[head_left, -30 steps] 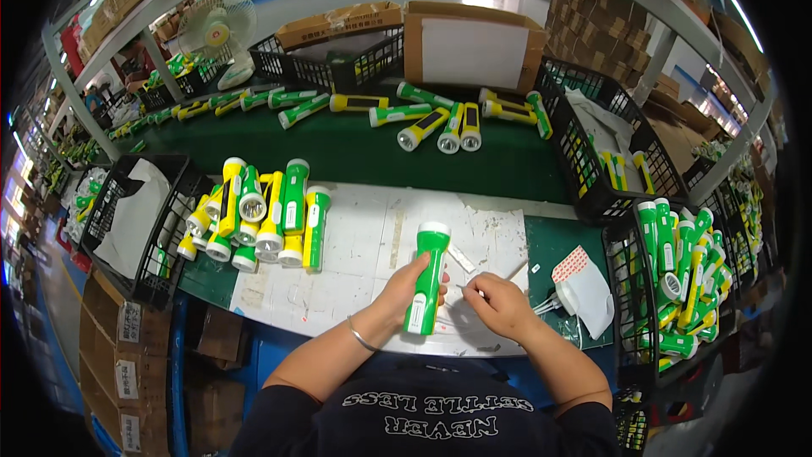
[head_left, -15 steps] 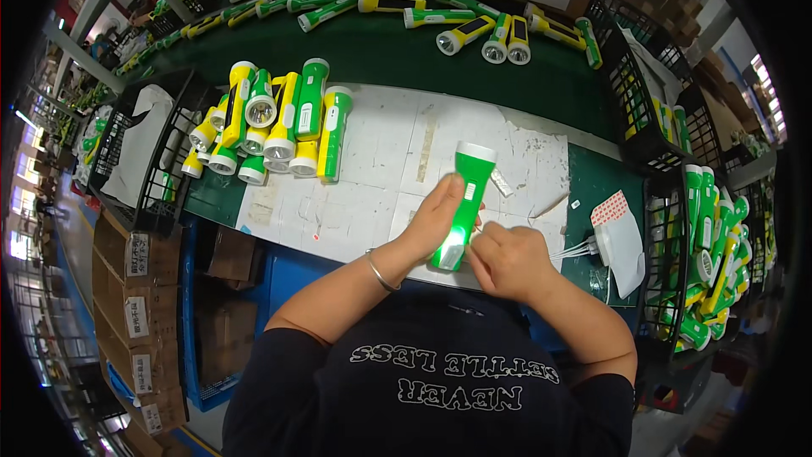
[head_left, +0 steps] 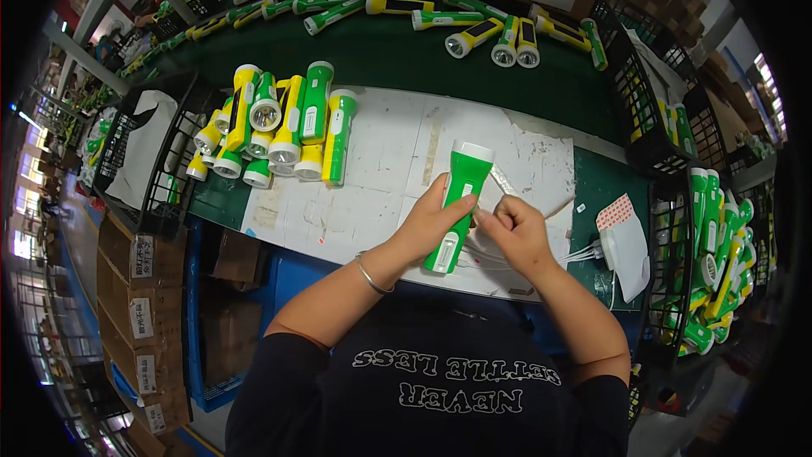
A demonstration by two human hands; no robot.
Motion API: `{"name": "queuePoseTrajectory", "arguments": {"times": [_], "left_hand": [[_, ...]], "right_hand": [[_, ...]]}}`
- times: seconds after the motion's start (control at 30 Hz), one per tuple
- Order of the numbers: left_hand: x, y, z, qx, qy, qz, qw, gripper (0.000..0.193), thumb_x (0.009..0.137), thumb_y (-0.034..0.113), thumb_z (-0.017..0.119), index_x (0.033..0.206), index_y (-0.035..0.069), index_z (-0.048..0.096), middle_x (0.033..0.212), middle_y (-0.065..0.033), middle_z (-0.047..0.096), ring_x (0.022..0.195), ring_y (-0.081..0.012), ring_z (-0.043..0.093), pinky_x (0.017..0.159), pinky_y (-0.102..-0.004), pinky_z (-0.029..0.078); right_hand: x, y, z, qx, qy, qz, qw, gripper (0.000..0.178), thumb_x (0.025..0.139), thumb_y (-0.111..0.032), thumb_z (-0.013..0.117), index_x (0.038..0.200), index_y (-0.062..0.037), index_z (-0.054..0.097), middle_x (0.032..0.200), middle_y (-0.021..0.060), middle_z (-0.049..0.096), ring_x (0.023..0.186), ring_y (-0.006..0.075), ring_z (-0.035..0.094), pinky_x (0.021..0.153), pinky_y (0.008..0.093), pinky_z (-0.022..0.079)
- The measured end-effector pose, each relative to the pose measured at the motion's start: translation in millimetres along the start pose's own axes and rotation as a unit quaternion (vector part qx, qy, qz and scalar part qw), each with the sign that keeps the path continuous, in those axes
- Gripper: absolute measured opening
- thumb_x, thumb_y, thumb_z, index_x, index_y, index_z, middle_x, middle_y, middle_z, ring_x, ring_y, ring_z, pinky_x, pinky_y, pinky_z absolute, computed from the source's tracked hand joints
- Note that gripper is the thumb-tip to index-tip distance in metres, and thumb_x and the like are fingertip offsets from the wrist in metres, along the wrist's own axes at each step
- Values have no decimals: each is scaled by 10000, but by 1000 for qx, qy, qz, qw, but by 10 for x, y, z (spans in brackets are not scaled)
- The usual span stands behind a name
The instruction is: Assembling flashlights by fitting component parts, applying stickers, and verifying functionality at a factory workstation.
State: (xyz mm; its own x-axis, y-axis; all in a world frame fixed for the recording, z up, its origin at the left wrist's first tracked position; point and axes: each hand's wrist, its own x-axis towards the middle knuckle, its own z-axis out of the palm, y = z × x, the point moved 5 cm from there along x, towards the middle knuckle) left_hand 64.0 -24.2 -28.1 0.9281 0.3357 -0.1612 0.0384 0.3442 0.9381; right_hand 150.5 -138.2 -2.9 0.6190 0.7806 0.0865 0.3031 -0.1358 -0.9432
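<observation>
My left hand [head_left: 430, 224] is wrapped round a green flashlight [head_left: 470, 171] with a white head, its thumb lying across the front of the body. The flashlight stands at a tilt over the white work surface, head pointing away from me, and its clear lower panel is unlit. Close against the flashlight's right side is my right hand [head_left: 514, 233], fingers curled in; what they pinch, if anything, is hidden. White cables [head_left: 541, 257] run beneath the right hand to a white box [head_left: 611, 247]. To the left, a pile of green and yellow flashlights [head_left: 288, 123] rests on the white surface.
More flashlights [head_left: 474, 36] lie along the far green belt. Black crates stand at the left [head_left: 173, 156] and right [head_left: 664, 262]; the right one holds several flashlights. A white strip [head_left: 502, 179] lies behind the held flashlight. Cardboard boxes [head_left: 139, 322] are stacked at lower left.
The lit panel on the held flashlight has gone dark. My left thumb has slid down across its front. My right hand has turned and lifted slightly, and more of the cables shows below it.
</observation>
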Motion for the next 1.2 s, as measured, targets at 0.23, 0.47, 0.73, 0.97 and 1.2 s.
{"name": "queuePoseTrajectory", "arguments": {"times": [0.23,0.47,0.73,0.97,1.2], "left_hand": [[-143,228,7,331,-26,66,941,413,854,264,578,1143,10,428,867,-154,584,798,-236,602,691,-327,473],[-317,448,-241,591,-88,90,797,381,723,190,626,1075,95,512,959,-118,592,874,-291,588,724,-376,493],[-347,435,-374,555,-139,20,820,422,709,246,657,1038,18,526,954,-183,601,877,-334,583,765,-371,471],[-248,297,-268,424,-168,-7,890,584,731,269,670,1181,-13,428,1039,-208,569,965,-325,570,847,-350,444],[-199,125,-361,341,-45,26,939,631,735,230,677,1222,-22,365,1083,-227,532,982,-318,555,853,-356,438]], "right_hand": [[217,-117,-365,-8,-47,37,998,328,740,-261,717,948,-81,538,719,-21,471,603,31,389,530,182,318],[126,-124,-445,-11,-185,116,976,633,632,-246,795,1189,-154,509,807,-26,473,569,21,355,506,171,320],[151,-44,-387,63,-181,111,975,658,619,-135,790,1207,-111,494,876,-25,509,544,-20,299,480,131,256],[185,17,-167,105,-203,117,966,626,641,-99,775,1201,-100,495,883,-15,528,566,-16,373,497,137,308],[94,260,186,-351,-53,-41,934,237,765,-266,635,900,-73,604,772,82,599,725,284,603,635,369,479]]}}
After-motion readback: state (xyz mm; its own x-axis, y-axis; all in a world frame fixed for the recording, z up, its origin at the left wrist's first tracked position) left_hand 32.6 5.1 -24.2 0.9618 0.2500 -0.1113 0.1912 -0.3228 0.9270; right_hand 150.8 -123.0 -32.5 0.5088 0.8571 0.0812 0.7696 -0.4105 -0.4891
